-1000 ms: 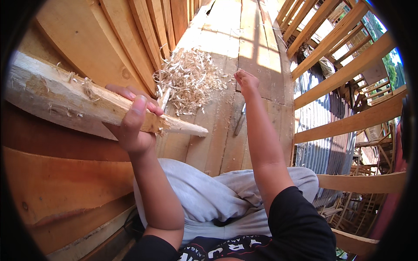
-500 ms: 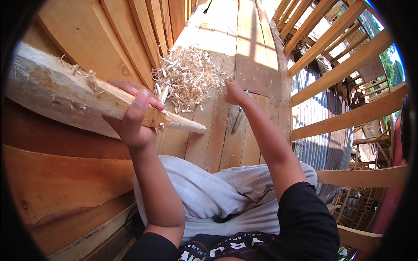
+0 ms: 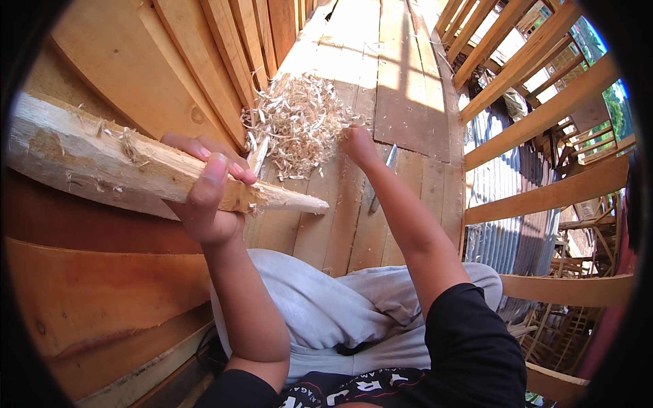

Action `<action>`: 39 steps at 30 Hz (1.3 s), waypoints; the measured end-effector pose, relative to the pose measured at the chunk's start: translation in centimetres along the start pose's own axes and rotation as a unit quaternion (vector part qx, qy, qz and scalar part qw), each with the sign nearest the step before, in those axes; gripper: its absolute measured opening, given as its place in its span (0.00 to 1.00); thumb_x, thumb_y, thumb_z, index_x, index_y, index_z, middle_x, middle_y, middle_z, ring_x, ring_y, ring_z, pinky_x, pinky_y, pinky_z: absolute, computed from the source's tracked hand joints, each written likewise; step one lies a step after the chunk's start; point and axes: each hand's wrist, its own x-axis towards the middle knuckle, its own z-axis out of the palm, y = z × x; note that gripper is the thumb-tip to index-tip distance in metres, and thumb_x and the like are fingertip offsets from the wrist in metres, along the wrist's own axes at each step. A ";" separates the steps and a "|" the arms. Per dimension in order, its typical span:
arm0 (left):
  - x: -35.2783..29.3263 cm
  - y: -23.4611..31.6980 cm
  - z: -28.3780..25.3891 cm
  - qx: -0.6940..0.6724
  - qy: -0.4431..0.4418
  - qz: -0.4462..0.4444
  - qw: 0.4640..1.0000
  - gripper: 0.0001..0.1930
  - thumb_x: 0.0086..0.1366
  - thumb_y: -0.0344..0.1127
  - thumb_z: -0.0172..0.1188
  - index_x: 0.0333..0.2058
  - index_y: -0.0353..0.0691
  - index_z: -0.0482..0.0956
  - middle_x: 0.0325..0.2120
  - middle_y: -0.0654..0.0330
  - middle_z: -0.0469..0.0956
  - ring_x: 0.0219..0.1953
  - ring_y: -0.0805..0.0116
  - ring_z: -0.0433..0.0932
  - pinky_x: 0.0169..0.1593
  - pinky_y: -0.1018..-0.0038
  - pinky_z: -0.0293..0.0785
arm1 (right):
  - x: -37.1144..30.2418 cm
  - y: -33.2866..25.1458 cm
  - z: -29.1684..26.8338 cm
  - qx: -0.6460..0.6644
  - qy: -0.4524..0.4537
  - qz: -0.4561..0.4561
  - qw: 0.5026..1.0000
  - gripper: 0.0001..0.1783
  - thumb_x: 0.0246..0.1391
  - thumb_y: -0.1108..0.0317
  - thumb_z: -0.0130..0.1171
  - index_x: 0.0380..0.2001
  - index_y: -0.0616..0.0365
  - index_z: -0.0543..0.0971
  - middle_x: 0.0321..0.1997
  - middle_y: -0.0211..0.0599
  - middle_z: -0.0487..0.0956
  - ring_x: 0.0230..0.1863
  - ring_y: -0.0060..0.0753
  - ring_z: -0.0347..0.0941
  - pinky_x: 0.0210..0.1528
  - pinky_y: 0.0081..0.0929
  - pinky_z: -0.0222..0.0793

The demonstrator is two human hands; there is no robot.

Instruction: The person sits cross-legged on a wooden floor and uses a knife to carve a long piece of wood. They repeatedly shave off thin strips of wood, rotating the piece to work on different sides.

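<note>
My left hand is wrapped round a long, rough, pale piece of wood, near its narrowed end. Loose curls and frayed fibres cling to the wood's upper side. Beyond it, a heap of thin wood shavings lies on the plank floor. My right hand is closed low at the right edge of this heap; whatever is in its fingers is hidden. Partly behind my right forearm, a knife rests on the boards, its blade pointing away from me.
A wall of upright boards runs along the left, with wide planks nearer me. On the right stands a slatted wooden railing, with corrugated metal sheets beyond it. My legs in grey trousers are folded below my arms.
My right hand has moved a little left, closer against the shavings. The left hand keeps its hold on the wood. The whole view has shifted slightly.
</note>
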 end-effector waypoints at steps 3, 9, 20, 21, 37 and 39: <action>0.0 0.0 0.2 0.005 0.004 -0.002 1.000 0.10 0.55 0.34 0.54 0.34 0.41 0.65 0.18 0.59 0.66 0.22 0.70 0.66 0.28 0.75 0.70 | 0.7 0.5 1.3 -0.006 0.027 0.009 1.000 0.07 0.40 0.73 0.57 0.22 0.65 0.81 0.26 0.60 0.76 0.32 0.60 0.75 0.39 0.45 0.72; -0.1 0.4 -0.2 0.025 0.014 -0.008 1.000 0.10 0.55 0.35 0.54 0.34 0.41 0.65 0.18 0.59 0.66 0.22 0.70 0.66 0.28 0.75 0.70 | 3.8 -1.5 -0.3 0.102 0.058 0.153 0.981 0.07 0.44 0.74 0.56 0.24 0.65 0.82 0.30 0.59 0.79 0.31 0.53 0.78 0.38 0.39 0.74; 0.2 0.3 0.7 -0.007 0.042 0.003 0.999 0.11 0.51 0.28 0.56 0.32 0.37 0.64 0.19 0.59 0.66 0.17 0.71 0.70 0.26 0.75 0.74 | 9.0 -3.0 -5.5 0.256 0.013 0.207 0.944 0.21 0.53 0.68 0.61 0.48 0.68 0.76 0.45 0.46 0.81 0.47 0.31 0.77 0.46 0.28 0.75; 0.2 0.3 0.6 -0.012 0.037 0.005 0.999 0.11 0.51 0.28 0.56 0.32 0.37 0.64 0.19 0.59 0.66 0.17 0.70 0.70 0.26 0.75 0.74 | 8.4 -2.1 -5.4 0.169 0.001 0.208 0.963 0.24 0.49 0.69 0.60 0.51 0.66 0.75 0.47 0.50 0.80 0.50 0.40 0.76 0.51 0.32 0.73; 0.3 0.2 0.6 -0.038 -0.001 0.007 0.999 0.12 0.51 0.28 0.54 0.33 0.38 0.62 0.18 0.57 0.67 0.18 0.70 0.67 0.27 0.76 0.71 | 4.3 1.1 1.1 -0.033 0.024 0.129 0.991 0.11 0.44 0.75 0.54 0.31 0.58 0.84 0.36 0.52 0.81 0.40 0.52 0.78 0.45 0.43 0.74; 0.3 0.3 0.7 -0.038 -0.002 0.008 0.999 0.12 0.51 0.28 0.54 0.33 0.38 0.62 0.18 0.57 0.67 0.18 0.70 0.66 0.27 0.76 0.71 | 4.1 2.3 1.5 0.009 0.087 0.103 0.991 0.12 0.44 0.76 0.54 0.30 0.57 0.84 0.35 0.52 0.81 0.38 0.50 0.79 0.43 0.40 0.75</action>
